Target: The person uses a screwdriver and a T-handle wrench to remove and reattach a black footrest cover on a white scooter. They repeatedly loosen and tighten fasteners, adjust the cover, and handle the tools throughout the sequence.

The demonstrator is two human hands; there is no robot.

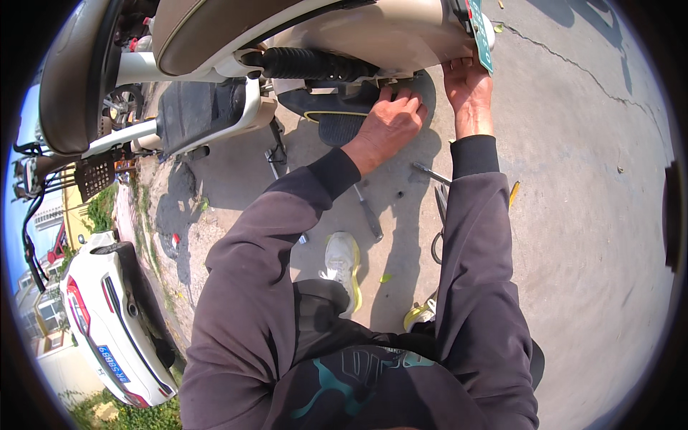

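My left hand (pixel 388 124) reaches in under the rear of a beige electric scooter (pixel 371 32), above its rear wheel, fingers curled; its fingertips and anything between them are hidden. Just left of it is a black ribbed shock absorber (pixel 317 64). My right hand (pixel 468 88) is raised to the lower edge of the rear body panel, beside a green licence plate (pixel 481 37); its fingers go behind the edge, so its grip is unclear. A screwdriver (pixel 368 212) with a dark handle lies on the concrete below my left hand.
On the ground lie a metal tool (pixel 431 173), scissors (pixel 438 247) partly under my right sleeve, a yellow object (pixel 514 194) and a wrench-like tool (pixel 272 164). The scooter's seat (pixel 201 32) juts in at upper left. A white car (pixel 115 322) stands at lower left.
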